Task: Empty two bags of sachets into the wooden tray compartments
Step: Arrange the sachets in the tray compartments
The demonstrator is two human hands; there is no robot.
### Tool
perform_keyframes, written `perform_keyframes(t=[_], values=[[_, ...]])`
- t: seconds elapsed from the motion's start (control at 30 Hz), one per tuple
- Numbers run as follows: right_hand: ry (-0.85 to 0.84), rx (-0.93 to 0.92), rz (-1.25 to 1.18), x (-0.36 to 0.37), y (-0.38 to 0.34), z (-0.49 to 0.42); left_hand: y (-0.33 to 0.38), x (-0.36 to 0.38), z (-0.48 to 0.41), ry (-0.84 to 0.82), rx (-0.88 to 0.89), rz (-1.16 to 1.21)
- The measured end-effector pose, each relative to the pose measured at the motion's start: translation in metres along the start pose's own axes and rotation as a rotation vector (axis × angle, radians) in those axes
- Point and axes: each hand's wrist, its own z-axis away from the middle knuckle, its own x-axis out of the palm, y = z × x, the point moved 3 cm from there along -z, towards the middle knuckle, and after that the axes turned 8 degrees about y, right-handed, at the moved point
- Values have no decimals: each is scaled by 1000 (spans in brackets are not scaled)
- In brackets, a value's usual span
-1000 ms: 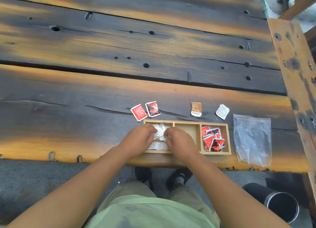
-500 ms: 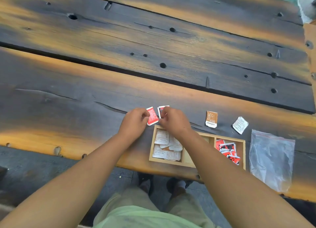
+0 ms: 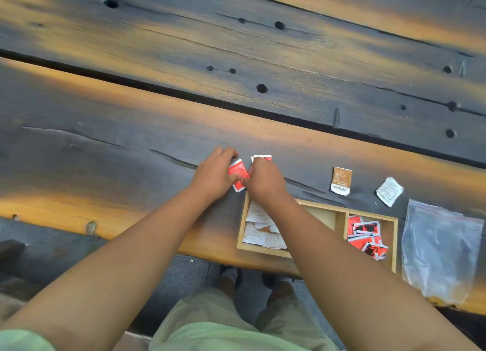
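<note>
A wooden tray (image 3: 339,224) with three compartments lies at the table's near edge. White sachets (image 3: 259,232) fill its left compartment, red sachets (image 3: 366,236) its right one, and the middle shows bare wood. Just beyond the tray's left end, my left hand (image 3: 213,175) pinches a red sachet (image 3: 238,174) lying on the table. My right hand (image 3: 264,181) is closed over a second red sachet (image 3: 261,158), only whose top edge shows. An empty clear plastic bag (image 3: 441,248) lies right of the tray.
A brown sachet (image 3: 341,180) and a white sachet (image 3: 389,191) lie loose on the table beyond the tray. The dark plank table (image 3: 236,61) stretches far ahead, with a gap between planks. My legs and shoes show below the table edge.
Both hands left the tray's left compartment and moved up to the two red sachets on the table, closing on them. The camera view has shifted closer and leftward.
</note>
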Motion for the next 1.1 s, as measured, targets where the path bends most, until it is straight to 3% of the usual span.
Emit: perform_keyframes(t=[0.23,0.43,0.73,1.1], values=[[64,-56,-264,-25,5,12,12,-12,11,62,-33,100],[112,-54,-472,-63,40,35,62,-16,31,122,-26,227],[92,-22,-524,-123,138,72,155,27,66,-2,74,406],[77,-10,-299,-138,248,125,233,98,104,-183,155,161]])
